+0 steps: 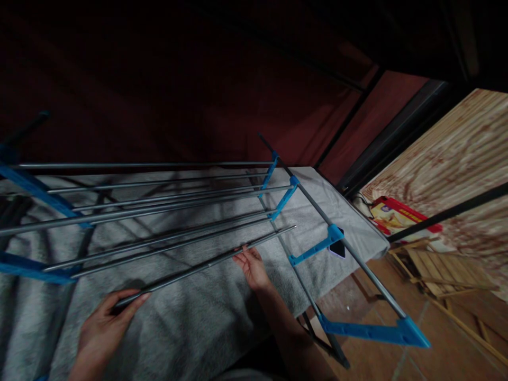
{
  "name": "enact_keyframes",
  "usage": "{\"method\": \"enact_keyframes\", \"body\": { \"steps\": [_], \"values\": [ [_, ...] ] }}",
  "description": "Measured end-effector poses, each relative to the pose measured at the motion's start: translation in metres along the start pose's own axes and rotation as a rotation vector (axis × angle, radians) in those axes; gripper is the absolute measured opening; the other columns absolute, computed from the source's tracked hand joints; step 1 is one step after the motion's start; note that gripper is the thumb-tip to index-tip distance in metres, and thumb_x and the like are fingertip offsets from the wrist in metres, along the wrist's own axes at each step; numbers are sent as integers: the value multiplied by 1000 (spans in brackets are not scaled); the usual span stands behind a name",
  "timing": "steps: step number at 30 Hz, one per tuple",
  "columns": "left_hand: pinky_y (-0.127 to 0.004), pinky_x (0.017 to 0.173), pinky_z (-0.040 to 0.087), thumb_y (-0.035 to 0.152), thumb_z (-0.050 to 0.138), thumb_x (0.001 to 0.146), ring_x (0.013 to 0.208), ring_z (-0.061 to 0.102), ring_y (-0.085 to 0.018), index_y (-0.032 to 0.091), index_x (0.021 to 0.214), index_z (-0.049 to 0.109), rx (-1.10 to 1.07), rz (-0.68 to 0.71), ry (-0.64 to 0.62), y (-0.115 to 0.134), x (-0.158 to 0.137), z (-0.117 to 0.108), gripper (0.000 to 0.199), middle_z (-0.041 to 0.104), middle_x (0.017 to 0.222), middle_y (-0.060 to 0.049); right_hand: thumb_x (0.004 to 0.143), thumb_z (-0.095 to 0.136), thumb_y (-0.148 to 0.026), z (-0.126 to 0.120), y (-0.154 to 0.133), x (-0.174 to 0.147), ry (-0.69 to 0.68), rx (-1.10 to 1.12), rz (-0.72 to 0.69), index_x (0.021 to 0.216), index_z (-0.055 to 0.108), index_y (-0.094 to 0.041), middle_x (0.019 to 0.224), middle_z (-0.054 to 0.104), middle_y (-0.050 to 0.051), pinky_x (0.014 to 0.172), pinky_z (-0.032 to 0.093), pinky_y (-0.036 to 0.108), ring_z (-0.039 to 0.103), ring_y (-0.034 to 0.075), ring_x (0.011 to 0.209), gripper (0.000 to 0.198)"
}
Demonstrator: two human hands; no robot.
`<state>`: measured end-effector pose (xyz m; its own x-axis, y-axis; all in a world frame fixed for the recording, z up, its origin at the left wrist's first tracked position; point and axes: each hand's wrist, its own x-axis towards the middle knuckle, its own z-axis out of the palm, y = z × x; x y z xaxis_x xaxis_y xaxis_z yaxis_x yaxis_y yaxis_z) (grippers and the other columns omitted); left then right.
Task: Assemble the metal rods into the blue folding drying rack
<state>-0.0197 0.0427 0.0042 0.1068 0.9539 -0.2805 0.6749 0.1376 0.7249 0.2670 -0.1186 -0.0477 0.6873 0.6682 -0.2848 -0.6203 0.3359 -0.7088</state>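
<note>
1. Here we are: the left hand [103, 320] has its fingers and thumb wrapped around the thick end of a slim grey metal rod [186, 273], while the right hand [251, 264] pinches it lightly with the fingertips farther along.
2. The rod slants above a grey fleecy blanket [178, 328], in front of the parallel bars of a drying-rack-like frame of grey metal tubes and blue plastic brackets [313, 251], its narrow tip pointing right.
3. Good handling here, I'd judge: left hand firm and steering, right hand a loose guide, both hands turning the rod along one line so it doesn't bend or knock the neighbouring bars.
4. Now the blind spots: the rod's near end disappears inside the left palm, and I can't tell whether its tip touches anything.
5. The frame's left side is cut off, darkness swallows the top, and a bracket partly covers a dark, purple-edged phone [337, 250].
</note>
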Motion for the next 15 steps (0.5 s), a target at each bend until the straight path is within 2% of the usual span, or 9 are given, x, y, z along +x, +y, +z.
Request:
{"method": "enact_keyframes", "body": {
  "steps": [9,15],
  "values": [
    [-46,95,56,65,73,47,97,72,-35,26,82,75,1,25,13,-5,0,1,53,80,104,-8,74,92,-37,1,-1,1,27,42,16,79,68,-24,81,76,-2,79,63,31,72,16,78,28],
    [-42,75,57,67,75,49,85,73,-34,27,80,77,11,65,22,0,-2,-3,50,82,94,-6,86,83,-34,4,-3,-3,15,1,3,82,69,-25,84,76,-3,81,62,32,72,17,81,17]
  ]
}}
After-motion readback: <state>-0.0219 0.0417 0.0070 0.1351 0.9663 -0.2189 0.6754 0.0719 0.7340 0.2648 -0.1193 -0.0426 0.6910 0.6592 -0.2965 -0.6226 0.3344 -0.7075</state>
